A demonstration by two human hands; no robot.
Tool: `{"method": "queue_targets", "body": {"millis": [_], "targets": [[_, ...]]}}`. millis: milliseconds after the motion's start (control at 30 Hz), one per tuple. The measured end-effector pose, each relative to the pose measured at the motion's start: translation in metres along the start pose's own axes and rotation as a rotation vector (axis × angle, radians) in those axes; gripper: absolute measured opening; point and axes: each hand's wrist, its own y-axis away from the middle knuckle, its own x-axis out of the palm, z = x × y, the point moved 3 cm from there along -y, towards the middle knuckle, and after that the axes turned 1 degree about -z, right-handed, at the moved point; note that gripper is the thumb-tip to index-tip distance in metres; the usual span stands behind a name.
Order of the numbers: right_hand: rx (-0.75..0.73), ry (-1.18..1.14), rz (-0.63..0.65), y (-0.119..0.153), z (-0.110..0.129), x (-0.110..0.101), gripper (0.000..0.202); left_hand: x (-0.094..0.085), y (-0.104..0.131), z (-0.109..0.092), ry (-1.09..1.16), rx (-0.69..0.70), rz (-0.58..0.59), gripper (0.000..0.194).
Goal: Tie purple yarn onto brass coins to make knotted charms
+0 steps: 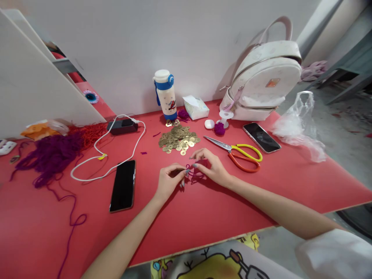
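Near the middle of the red table, my left hand (171, 179) pinches a thin purple yarn (197, 175) between thumb and fingertips. My right hand (210, 167) is just to its right, its thumb and fingers curved around the same yarn, with the thumb tip at a small loop. The yarn lies in loose loops between and below the hands. Beyond them is a pile of brass-coloured coins (178, 137). Scissors (238, 152) with yellow and orange handles lie right of the pile, blades partly apart.
At left are purple yarn (58, 153), a white cable (97, 143) and a black phone (123, 186). A bottle (166, 95), tissue pack (197, 108) and backpack (261, 77) stand at the back. Another phone (261, 137) and a plastic bag (299, 128) lie at right.
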Motion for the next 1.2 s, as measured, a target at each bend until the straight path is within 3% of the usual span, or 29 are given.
{"method": "queue_targets", "body": {"millis": [167,500,600,733,967,1200], "targets": [[-0.124,0.076,0.235,0.0,0.003,0.009,0.011,0.0,-0.001,0.002,-0.06,0.054,0.005,0.027],[-0.167,0.205,0.282,0.001,0.007,0.009,0.01,0.002,-0.001,0.005,-0.133,0.078,0.092,0.02],[-0.089,0.132,0.279,0.003,0.007,0.009,0.008,0.002,-0.002,0.006,-0.145,0.09,0.109,0.021],[0.127,-0.103,0.303,0.004,0.002,0.011,0.009,0.001,-0.003,0.007,-0.154,0.094,0.101,0.022],[0.029,-0.016,0.332,0.002,0.003,0.011,0.031,0.002,-0.003,0.009,-0.166,0.109,0.117,0.019],[0.259,-0.236,0.226,0.001,-0.005,0.008,0.038,0.004,-0.002,0.005,-0.203,0.079,0.133,0.018]]}}
